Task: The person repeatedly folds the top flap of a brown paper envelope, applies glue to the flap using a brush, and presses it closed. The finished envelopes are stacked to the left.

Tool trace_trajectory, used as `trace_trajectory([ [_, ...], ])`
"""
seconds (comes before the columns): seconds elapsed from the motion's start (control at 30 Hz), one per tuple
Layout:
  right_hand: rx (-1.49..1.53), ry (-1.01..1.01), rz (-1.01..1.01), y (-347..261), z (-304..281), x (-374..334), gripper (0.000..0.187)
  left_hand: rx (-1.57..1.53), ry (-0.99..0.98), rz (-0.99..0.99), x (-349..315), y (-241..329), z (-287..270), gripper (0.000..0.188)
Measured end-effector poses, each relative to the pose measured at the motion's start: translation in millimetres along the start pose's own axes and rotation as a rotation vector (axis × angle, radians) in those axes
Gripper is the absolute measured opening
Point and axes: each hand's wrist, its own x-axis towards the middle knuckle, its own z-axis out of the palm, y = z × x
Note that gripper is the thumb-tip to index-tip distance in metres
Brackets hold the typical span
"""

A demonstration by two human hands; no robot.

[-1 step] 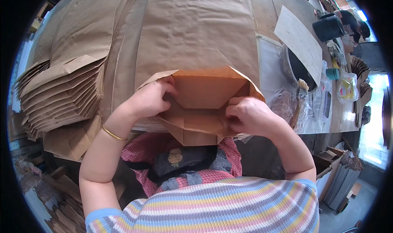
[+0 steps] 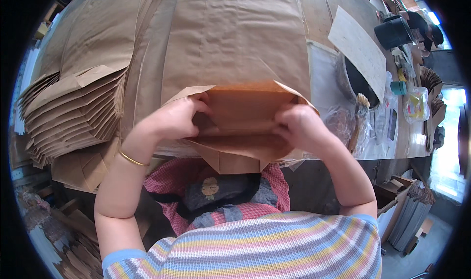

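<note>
A large brown paper bag [image 2: 238, 28] lies in front of me, its near end spread into an angular opening with folded corners. My left hand [image 2: 180, 116] is closed on the left side of that opening, fingers curled inside the rim. On the opposite side my right hand [image 2: 301, 124], slightly blurred, has its fingers bent in and pinching the paper. Between the hands the inner panel shows as a darker orange-brown. A pointed flap of the bag hangs over the table's near edge, towards my checked apron [image 2: 169, 181].
To the left stands a fanned stack of folded paper bags [image 2: 73, 114]. On the right are a board [image 2: 360, 53] over a dark basin [image 2: 351, 80], a brush [image 2: 362, 114], crumpled plastic and a black bucket [image 2: 394, 32]. Another person [image 2: 423, 29] is at the far right.
My right hand has shifted slightly up and to the right along the opening. The near inside fold has moved, and the paper between my hands looks flatter. My left hand has barely moved.
</note>
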Motion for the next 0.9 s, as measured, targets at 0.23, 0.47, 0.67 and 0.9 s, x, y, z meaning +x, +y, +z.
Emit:
trace_trajectory([
  [0.23,-0.143,-0.025,0.358,-2.1,21.1,31.5,0.011,0.036,0.459,-0.198,20.5,-1.3,39.7,0.015],
  [0.47,-0.374,0.582,0.203,27.9,-21.6,-104.8,0.032,-0.091,0.292,-0.16,18.7,-2.8,32.1,0.02],
  [0.67,-0.553,0.483,0.188,87.4,-31.0,-174.0,0.033,-0.016,0.325,-0.136,28.6,-17.8,32.1,0.023],
  [0.9,0.353,0.897,0.491,148.4,-86.3,-126.9,0.013,0.084,0.059,-0.072,0.7,36.5,4.9,0.035],
])
